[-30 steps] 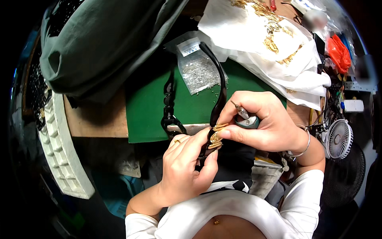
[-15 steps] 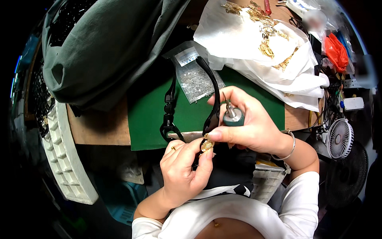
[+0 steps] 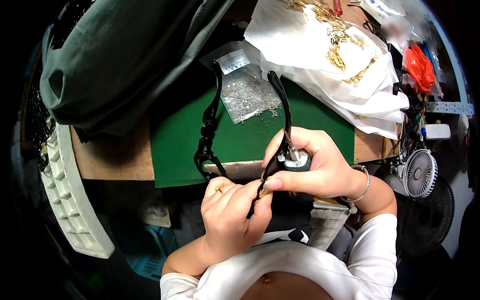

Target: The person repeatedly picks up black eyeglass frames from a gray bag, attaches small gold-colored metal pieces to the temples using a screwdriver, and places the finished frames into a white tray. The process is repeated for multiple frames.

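A black eyeglasses frame (image 3: 205,145) is in my hands above the green mat (image 3: 175,135), both temples pointing away from me. My left hand (image 3: 227,212) is closed on the frame's near side, thumb and fingers pinching it. A small gold ornament (image 3: 263,193) sits at that spot, mostly covered by my fingertips. My right hand (image 3: 320,162) holds a screwdriver (image 3: 300,161) with a dark green handle and metal shaft, partly behind the right temple. The thumb of that hand presses at the ornament. The screwdriver's tip is hard to make out.
A clear bag of tiny metal screws (image 3: 245,97) lies on the mat, several spilled beside it. White paper (image 3: 285,45) bearing gold ornaments (image 3: 337,57) is at the back right. Dark green cloth (image 3: 130,55) fills the back left. A small white fan (image 3: 420,173) stands at right.
The frame has turned, so the gold ornament shows less of its face. Its right temple has swung to the right, now passing in front of the screwdriver. More loose screws show beside the bag.
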